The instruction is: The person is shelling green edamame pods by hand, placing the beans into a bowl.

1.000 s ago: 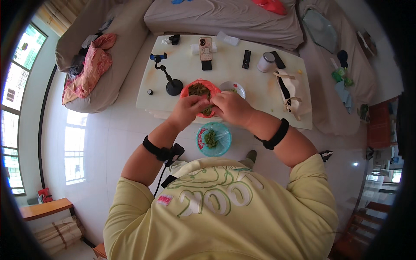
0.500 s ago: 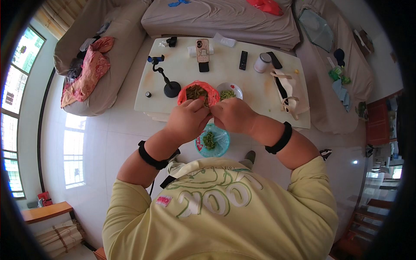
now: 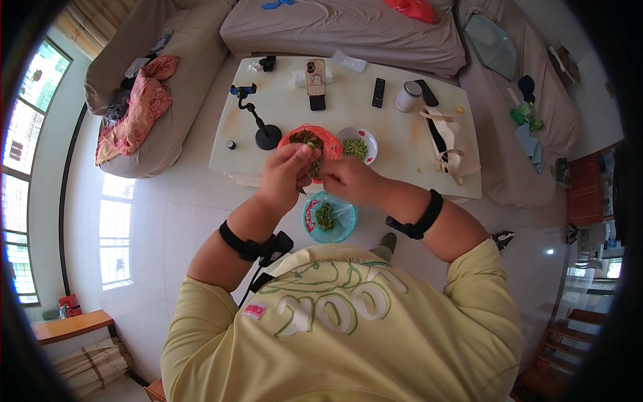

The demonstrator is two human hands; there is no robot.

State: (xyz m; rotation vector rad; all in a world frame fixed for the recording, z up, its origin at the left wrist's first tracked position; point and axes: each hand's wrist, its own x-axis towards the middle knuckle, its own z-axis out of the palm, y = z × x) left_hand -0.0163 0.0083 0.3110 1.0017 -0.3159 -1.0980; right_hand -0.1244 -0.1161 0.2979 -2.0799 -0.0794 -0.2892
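My left hand (image 3: 284, 167) is closed around a greenish-brown bean pod, whose green end pokes out above the thumb. Beside it my right hand (image 3: 351, 179) is curled shut, fingertips close to the left fingers; anything in its pinch is too small to make out. Just beyond the hands, at the table's near edge, an open red plastic bag (image 3: 329, 142) holds brownish pods (image 3: 305, 137). A white bowl (image 3: 370, 143) to its right contains shelled green beans (image 3: 354, 149). Below the hands stands a lined turquoise bin (image 3: 344, 234) with green empty pods (image 3: 325, 216) in it.
On the white table (image 3: 388, 124) stand a black phone holder (image 3: 268, 137), a propped phone (image 3: 315, 77), a remote (image 3: 378, 92), a lidded canister (image 3: 408, 97) and a beige bag (image 3: 455, 144). Covered sofas (image 3: 335, 30) line the far side and both flanks.
My hands have drawn slightly apart; the left has turned thumb-up, showing the pod's green end. The right has shifted a little lower, uncovering more of the bowl.
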